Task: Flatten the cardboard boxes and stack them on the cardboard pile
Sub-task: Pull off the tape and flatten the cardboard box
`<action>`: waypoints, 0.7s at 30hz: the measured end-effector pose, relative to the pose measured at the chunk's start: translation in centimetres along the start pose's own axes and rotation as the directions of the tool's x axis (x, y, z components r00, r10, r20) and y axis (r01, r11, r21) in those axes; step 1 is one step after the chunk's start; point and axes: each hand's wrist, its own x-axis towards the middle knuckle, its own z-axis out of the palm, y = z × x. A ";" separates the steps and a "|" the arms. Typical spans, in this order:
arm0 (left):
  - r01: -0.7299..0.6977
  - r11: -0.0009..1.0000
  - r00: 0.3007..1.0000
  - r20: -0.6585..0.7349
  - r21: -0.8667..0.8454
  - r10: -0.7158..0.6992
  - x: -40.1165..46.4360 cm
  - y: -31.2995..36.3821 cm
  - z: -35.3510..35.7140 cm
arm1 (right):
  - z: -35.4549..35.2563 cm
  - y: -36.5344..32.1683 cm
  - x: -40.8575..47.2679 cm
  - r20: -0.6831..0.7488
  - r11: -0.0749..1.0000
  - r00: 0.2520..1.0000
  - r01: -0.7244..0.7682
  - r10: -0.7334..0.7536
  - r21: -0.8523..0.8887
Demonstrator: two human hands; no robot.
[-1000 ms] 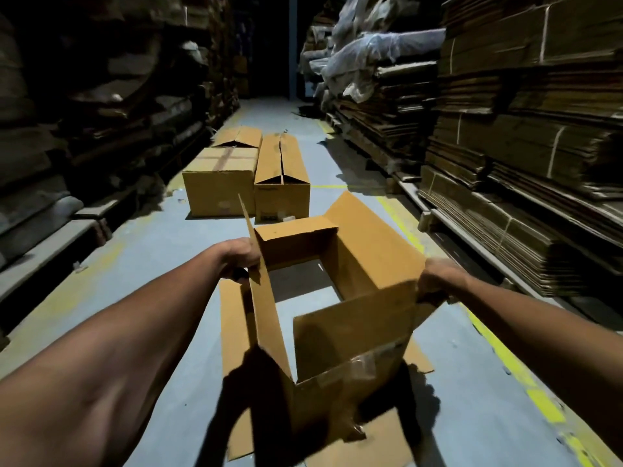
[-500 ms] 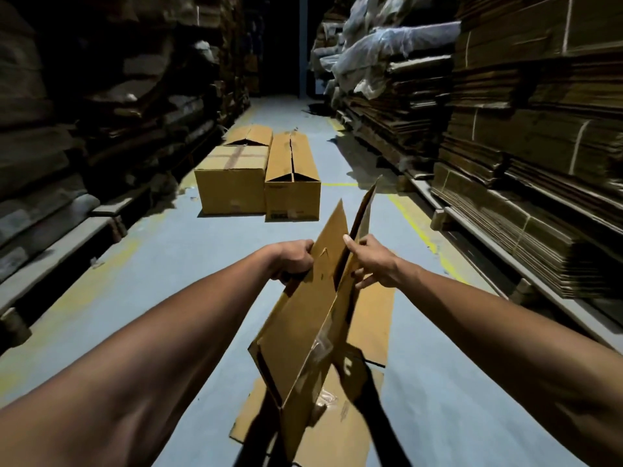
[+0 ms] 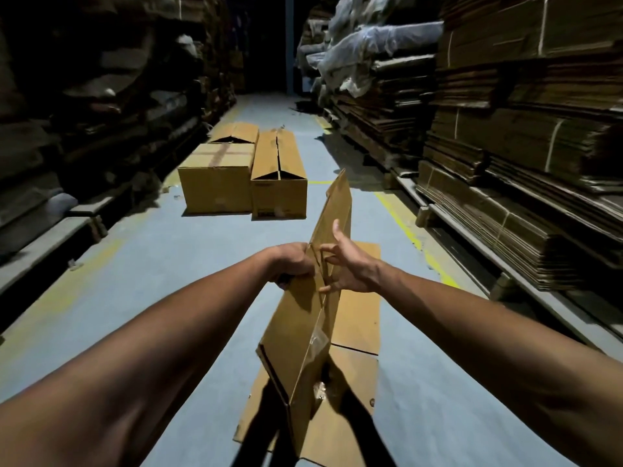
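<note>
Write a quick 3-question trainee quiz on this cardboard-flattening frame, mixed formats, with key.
1. True or false: the collapsed brown cardboard box already lies flat on the flattened brown cardboard sheets on the floor.
2. Which hand has its fingers curled round the box's edge? A) left hand B) right hand C) neither
3. Fill in: beyond the hands, ___ unflattened brown cardboard boxes stand on the blue floor.

Key: 1 false, it is held on edge above them. 2 A; the right hand's fingers are spread against it. 3 three.
</note>
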 end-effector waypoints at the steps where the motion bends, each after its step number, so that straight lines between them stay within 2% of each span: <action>1: 0.001 1.000 0.999 -0.047 -0.023 -0.003 0.4 -0.2 0.1 | -0.1 0.1 -0.1 -0.010 1.000 1.000 0.010 -0.010 0.007; 4: -0.048 0.994 0.987 -0.154 -0.098 0.033 0.1 -0.3 -0.3 | -0.3 0.8 0.2 -0.052 0.999 0.999 0.001 -0.004 -0.041; 8: -0.120 0.979 0.972 -0.219 -0.165 0.082 0.2 0.3 -2.8 | -0.7 1.9 1.1 -0.235 0.977 0.972 -0.026 -0.025 -0.210; 10: -0.148 0.972 0.960 -0.263 -0.185 0.096 0.1 0.8 -4.1 | -1.3 2.4 1.5 -0.363 0.961 0.932 -0.092 -0.010 -0.261; 12: -0.163 0.966 0.945 -0.312 -0.199 0.095 -0.2 1.2 -5.1 | -1.8 2.8 1.3 -0.422 0.949 0.905 -0.180 0.056 -0.260; 19: -0.241 0.928 0.915 -0.385 -0.285 0.120 0.1 1.0 -8.1 | -2.5 4.7 -1.9 -0.342 0.861 0.864 -0.458 0.371 -0.222; 21: -0.279 0.903 0.902 -0.412 -0.326 0.130 0.2 1.0 -8.8 | -3.0 5.5 -1.8 -0.283 0.824 0.827 -0.541 0.485 -0.170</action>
